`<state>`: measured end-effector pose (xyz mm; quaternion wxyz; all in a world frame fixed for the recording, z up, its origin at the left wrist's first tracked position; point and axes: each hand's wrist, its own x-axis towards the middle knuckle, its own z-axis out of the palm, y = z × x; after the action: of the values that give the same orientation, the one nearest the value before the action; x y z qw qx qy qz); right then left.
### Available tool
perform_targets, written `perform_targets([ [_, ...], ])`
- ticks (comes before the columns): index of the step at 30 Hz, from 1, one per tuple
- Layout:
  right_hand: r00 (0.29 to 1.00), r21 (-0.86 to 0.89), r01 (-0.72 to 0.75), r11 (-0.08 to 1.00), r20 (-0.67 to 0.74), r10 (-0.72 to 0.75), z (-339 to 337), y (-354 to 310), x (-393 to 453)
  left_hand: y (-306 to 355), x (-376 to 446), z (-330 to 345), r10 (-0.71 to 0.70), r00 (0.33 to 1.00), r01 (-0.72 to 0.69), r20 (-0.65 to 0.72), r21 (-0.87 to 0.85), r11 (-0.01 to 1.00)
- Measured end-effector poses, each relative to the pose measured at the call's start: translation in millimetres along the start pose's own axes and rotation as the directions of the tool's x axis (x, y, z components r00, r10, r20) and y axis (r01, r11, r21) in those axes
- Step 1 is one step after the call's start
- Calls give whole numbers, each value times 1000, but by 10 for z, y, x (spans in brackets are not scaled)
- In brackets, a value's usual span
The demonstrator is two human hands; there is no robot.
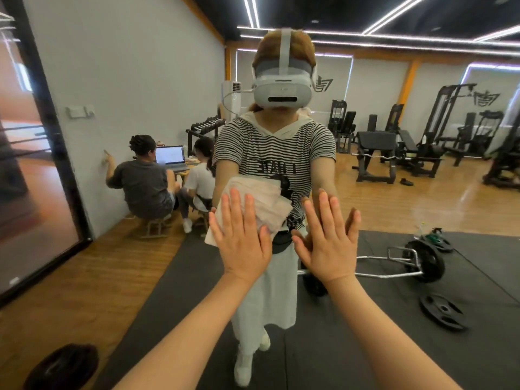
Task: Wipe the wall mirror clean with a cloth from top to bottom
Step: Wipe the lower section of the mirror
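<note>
The mirror (394, 192) fills our view, and the cloth (270, 201) lies flat against it at the centre, folded (pale, perhaps pinkish). Our left hand (242, 243) presses it with straight, spread fingers. At three o'clock from it, our right hand (329, 243) lies flat on the glass, holding nothing. Reflected at four o'clock is a barbell (416, 260); at nine, two seated people (146, 181).

A folded pale cloth (267, 201) lies flat against the wall mirror (394, 192), at chest height.
</note>
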<state>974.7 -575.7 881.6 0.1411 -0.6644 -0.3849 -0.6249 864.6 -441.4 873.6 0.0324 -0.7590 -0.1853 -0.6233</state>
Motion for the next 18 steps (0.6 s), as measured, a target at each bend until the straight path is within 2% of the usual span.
perform_targets([
  [7,998,31,-39,999,53,37,-38,-28,-9,-17,2,-96,29,998,-29,47,-3,1000],
  [12,972,87,-155,984,189,137,-220,-197,54,-14,13,-222,15,994,-17,107,19,1000],
  [14,962,123,-151,981,245,118,-324,-153,83,13,12,-219,4,993,-9,121,43,999],
  [18,942,245,-33,969,331,-51,-527,144,47,99,8,-178,-3,986,-26,167,168,985],
])
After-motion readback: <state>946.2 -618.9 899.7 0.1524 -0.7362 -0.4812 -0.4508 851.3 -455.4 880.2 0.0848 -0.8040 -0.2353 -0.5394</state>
